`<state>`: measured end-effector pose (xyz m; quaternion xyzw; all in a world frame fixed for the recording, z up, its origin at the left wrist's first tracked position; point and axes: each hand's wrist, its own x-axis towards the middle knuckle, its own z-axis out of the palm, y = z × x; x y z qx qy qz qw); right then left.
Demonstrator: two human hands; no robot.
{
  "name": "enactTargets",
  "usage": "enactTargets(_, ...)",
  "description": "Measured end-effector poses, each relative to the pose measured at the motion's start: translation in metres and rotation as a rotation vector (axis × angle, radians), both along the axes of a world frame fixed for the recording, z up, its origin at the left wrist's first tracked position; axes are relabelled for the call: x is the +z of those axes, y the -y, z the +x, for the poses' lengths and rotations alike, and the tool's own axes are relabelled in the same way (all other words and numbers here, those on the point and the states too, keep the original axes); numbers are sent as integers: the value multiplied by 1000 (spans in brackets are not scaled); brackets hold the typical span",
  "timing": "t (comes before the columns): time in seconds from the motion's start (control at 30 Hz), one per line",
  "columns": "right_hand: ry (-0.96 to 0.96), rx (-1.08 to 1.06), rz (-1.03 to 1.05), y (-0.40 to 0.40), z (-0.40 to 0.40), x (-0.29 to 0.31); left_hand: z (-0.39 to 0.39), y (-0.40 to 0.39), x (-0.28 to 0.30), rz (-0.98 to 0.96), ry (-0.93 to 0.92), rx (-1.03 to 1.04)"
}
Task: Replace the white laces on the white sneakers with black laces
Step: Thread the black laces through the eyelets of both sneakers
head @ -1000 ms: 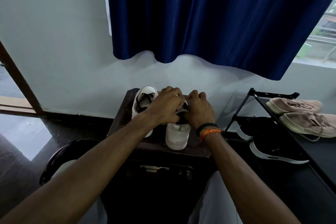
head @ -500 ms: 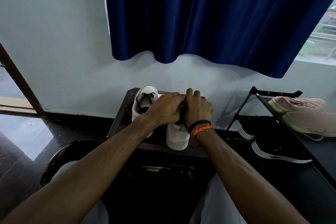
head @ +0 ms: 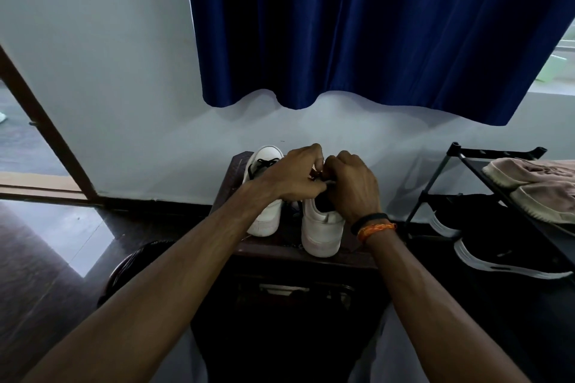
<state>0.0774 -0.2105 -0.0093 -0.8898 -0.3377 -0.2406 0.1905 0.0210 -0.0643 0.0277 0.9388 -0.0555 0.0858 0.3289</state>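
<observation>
Head view: I see both hands, left and right, together pinching a thin black lace over the right white leather sneaker on a dark wooden table; tightening likely comes next.

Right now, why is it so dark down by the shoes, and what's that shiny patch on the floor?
In the head view, daylight enters at the right edge past the blue curtain, so the low table sits in dim shade; the bright patch on the dark floor is glare from the doorway; the wide lens bends the door frame.
</observation>
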Motion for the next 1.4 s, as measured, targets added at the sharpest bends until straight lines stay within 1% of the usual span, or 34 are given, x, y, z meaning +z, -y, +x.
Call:
enactTargets(0.03,-30,-6,-3,0,0,0,-1,-2,1,-30,-22,8)
enactTargets(0.1,-46,-7,-10,2,1,2,-1,-6,5,2,-37,3)
enactTargets(0.2,-41,-13,2,5,-1,3,-3,-10,8,182,-92,-34)
enactTargets(0.3,-26,-41,14,7,-2,3,-1,-9,2,379,-102,-11)
enactTargets(0.43,-27,-33,-45,10,-2,6,6,-10,-4,445,-67,9)
enactTargets(0.47,-34,-28,-67,10,-2,6,6,-10,-3,442,-86,14)
enactTargets(0.57,-54,-11,-127,9,-3,9,1,-9,3,343,-115,56)
enactTargets(0.67,-102,23,-130,8,-4,12,-5,-5,8,231,-98,114)
enactTargets(0.77,-138,68,-132,9,-4,17,-11,1,8,269,-77,140)
enactTargets(0.83,-165,85,-123,9,-2,19,-12,0,2,255,-52,116)
enactTargets(0.97,-217,59,-132,8,-2,24,-8,-6,-9,284,-107,75)
enactTargets(1.03,-232,55,-116,8,-3,25,-10,-2,-5,316,-108,72)
enactTargets(1.1,-226,54,-75,8,-5,25,-14,3,5,304,-103,109)
enactTargets(1.2,-228,46,-64,9,-7,24,-16,3,21,182,-94,150)
enactTargets(1.3,-274,66,-51,10,-7,25,-14,-2,39,35,-181,175)
enactTargets(1.4,-325,89,-11,12,-6,26,-14,-2,61,24,-233,131)
